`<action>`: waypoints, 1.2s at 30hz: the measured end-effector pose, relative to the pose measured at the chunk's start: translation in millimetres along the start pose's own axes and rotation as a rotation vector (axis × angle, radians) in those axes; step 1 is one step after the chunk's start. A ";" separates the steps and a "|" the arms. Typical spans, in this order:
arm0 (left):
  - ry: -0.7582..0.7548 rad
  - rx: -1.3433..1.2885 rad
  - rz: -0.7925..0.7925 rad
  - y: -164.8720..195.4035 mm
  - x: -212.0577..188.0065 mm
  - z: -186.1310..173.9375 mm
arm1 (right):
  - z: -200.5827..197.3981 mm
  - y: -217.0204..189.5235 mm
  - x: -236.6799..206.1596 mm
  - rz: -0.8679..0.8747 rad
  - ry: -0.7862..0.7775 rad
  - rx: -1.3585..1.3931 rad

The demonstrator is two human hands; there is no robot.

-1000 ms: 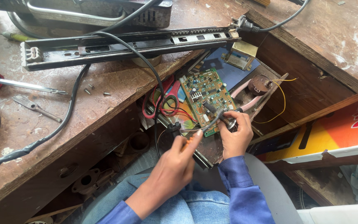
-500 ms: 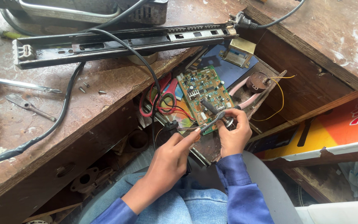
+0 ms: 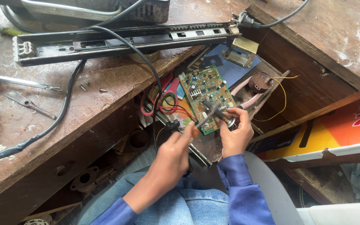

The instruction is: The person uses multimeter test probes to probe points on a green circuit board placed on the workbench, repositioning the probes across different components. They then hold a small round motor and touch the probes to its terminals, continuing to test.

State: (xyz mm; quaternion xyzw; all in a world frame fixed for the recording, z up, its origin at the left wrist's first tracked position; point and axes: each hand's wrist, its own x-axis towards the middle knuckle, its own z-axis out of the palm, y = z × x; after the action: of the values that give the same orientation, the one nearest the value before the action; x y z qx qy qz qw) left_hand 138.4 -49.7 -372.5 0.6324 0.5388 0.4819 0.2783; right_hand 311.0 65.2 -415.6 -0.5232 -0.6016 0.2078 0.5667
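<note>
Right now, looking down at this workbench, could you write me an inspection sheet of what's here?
Surface: worn wooden bench, scratched and stained.
Job's things: green circuit board leaning in the gap between benches; a thin tool touches its lower edge.
Clutter: red-handled screwdriver, loose screws, long black metal rail, red-handled scissors, pink-handled pliers.
Grippers: left hand holds the thin tool; right hand pinches a small part at the board's edge.
Cables: black cable crosses the bench; red and black wires by the board; yellow wire.
Surroundings: blue denim on the lap, orange and yellow carton at right.
</note>
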 end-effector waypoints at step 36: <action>-0.161 0.253 0.052 3.0 -2.6 2.3 | -1.6 -10.2 0.0 -0.050 -0.009 -0.099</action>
State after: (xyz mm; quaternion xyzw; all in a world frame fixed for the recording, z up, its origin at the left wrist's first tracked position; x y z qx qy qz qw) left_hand 141.8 -52.6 -371.5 0.7125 0.5548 0.3651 0.2263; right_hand 308.5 60.9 -406.5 -0.5343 -0.6267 0.1657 0.5425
